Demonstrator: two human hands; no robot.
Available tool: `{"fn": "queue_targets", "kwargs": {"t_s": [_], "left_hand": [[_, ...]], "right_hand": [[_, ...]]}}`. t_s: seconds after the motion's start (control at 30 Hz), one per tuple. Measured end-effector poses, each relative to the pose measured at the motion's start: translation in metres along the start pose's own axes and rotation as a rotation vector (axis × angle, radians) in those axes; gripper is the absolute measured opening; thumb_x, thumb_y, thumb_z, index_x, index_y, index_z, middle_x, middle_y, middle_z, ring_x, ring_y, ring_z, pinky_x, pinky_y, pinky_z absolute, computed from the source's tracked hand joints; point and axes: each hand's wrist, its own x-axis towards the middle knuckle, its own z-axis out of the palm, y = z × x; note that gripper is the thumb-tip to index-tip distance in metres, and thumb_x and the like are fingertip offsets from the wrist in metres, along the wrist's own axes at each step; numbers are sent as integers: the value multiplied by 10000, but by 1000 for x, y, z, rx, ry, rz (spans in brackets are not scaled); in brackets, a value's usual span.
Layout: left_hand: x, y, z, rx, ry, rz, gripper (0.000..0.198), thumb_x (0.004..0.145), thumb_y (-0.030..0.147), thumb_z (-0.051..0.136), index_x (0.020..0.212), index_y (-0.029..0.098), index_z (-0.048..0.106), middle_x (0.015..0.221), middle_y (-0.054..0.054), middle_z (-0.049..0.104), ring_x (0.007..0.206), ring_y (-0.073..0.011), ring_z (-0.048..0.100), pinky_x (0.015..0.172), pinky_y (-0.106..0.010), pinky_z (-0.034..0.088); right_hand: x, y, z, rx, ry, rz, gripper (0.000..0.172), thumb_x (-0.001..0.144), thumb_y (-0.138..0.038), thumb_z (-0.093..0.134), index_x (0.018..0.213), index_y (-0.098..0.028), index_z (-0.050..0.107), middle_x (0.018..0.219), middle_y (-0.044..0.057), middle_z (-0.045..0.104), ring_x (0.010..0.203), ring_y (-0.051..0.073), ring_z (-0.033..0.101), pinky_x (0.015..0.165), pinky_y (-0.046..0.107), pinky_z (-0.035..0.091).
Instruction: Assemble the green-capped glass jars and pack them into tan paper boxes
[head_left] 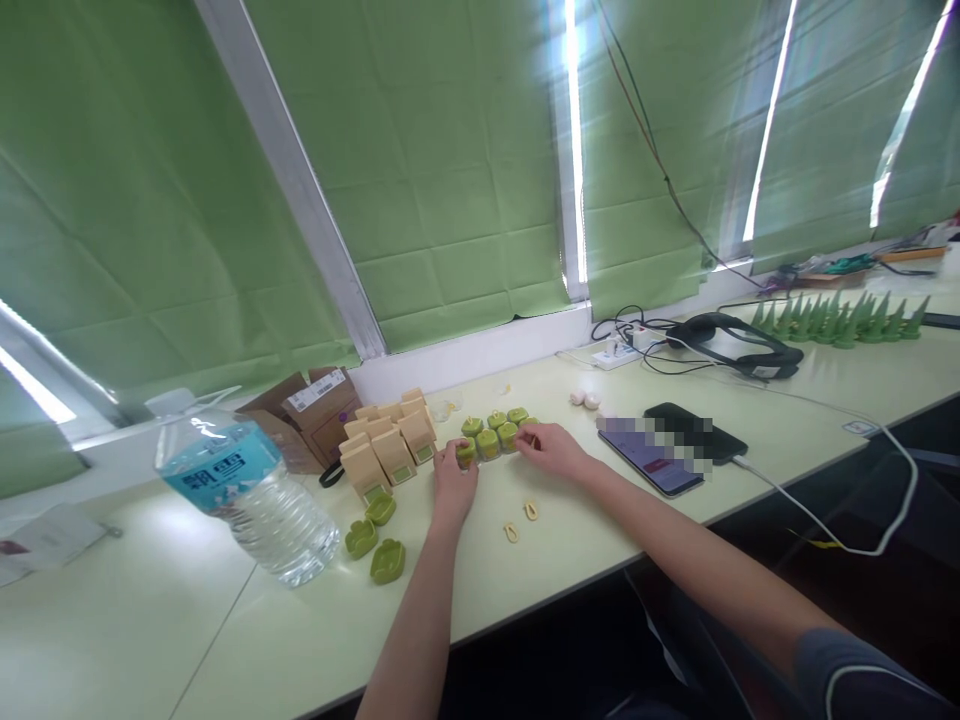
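Small clear cups with green tops (487,443) stand close together in two short rows on the table. My left hand (454,485) is closed around the leftmost cup (466,453) of the front row. At the right end of that group, my right hand (556,450) has its fingers bent in against a green-topped cup (529,424), mostly hidden behind them. Nearer me lie two small cream-coloured loops (531,511). Three loose green cup-shaped pieces (388,561) rest to the left of my left forearm.
Tan paper-bag-like pieces (390,450), a cardboard box (315,415) and a large water bottle (247,490) stand at left. To the right are phones (652,458) with a white cable, pale round pieces (585,399), headphones (739,345) and several green cones (844,322).
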Motion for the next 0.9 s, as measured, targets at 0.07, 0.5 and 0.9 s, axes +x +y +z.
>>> {"fn": "queue_targets", "kwargs": {"t_s": [0.07, 0.5, 0.9], "left_hand": [[0, 1, 0, -3, 4, -14, 361, 783, 64, 642, 1096, 233, 581, 1092, -66, 537, 915, -161, 612, 929, -383, 520], [0, 2, -3, -13, 13, -54, 344, 778, 38, 633, 1072, 215, 596, 1082, -64, 533, 903, -152, 617, 920, -370, 527], [0, 4, -4, -3, -9, -75, 334, 792, 50, 616, 1086, 208, 611, 1116, -81, 557, 935, -155, 626, 924, -347, 525]], "right_hand": [[2, 7, -2, -39, 178, 74, 164, 932, -275, 542, 981, -228, 691, 893, 27, 719, 822, 195, 628, 736, 301, 454], [10, 48, 15, 5, 97, 190, 415, 899, -136, 547, 1312, -146, 584, 1281, 163, 558, 1016, 202, 636, 1009, 355, 475], [16, 63, 19, 110, 150, 181, 402, 853, -159, 631, 1252, -198, 660, 1251, 119, 618, 953, 198, 672, 923, 335, 528]]}}
